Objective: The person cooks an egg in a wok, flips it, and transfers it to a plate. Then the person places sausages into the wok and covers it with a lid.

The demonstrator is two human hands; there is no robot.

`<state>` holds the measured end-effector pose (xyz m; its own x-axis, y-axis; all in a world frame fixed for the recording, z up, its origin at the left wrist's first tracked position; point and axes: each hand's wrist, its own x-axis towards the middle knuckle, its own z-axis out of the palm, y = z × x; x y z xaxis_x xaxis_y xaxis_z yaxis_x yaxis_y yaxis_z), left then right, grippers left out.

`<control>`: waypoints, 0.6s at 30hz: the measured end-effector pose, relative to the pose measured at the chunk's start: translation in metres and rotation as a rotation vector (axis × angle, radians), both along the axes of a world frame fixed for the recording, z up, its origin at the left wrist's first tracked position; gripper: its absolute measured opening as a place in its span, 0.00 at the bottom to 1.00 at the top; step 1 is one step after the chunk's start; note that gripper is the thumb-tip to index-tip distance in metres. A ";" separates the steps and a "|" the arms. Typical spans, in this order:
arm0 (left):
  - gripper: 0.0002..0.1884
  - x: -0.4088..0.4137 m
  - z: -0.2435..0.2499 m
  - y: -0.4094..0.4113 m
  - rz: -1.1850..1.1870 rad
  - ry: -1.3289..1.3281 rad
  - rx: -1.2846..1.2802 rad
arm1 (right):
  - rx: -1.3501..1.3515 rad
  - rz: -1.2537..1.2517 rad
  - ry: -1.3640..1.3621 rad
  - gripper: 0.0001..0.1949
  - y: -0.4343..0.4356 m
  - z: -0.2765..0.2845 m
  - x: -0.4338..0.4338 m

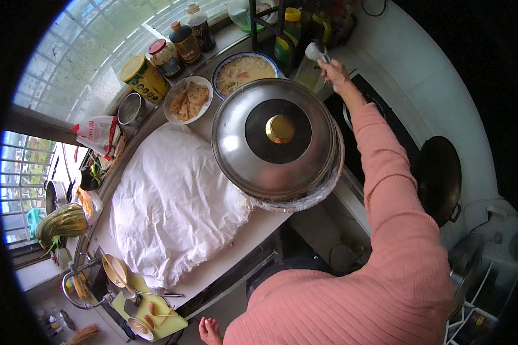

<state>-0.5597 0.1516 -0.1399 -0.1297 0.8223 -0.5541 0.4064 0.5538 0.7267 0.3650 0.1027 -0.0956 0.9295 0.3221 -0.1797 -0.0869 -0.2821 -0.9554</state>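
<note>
My right hand [337,74] reaches out at the upper right, past the big pot. It grips a small utensil [318,52] with a pale rounded end; its exact kind is hard to make out. Loosely curled, my left hand [210,330] hangs at the bottom edge, with nothing visible in it. A domed metal lid [228,138] with a gold knob [280,129] covers a wide round vessel [323,194] on the counter. Left of it, a white cloth [168,202] lies bunched over something hidden. Behind the lid stands a blue-rimmed bowl [244,73] of pale, lumpy liquid food.
A plate [167,105] of browned food sits near jars and bottles [185,43]. A black hob [356,129] lies under my right arm; a wok [438,179] leans beyond. A yellow-green cutting board [168,321] holds small items beside a faucet [71,297]. A striped squash [62,224] rests left.
</note>
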 end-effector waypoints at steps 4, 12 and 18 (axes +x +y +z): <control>0.15 0.051 0.022 0.016 -0.154 -0.087 0.016 | 0.162 -0.005 0.115 0.14 -0.057 0.052 -0.004; 0.14 0.123 0.039 0.061 -0.422 -0.290 0.106 | -0.075 -0.189 0.169 0.27 -0.177 0.214 -0.120; 0.15 0.143 0.038 0.082 -0.547 -0.342 0.169 | -0.642 -0.207 -0.160 0.37 -0.275 0.277 -0.188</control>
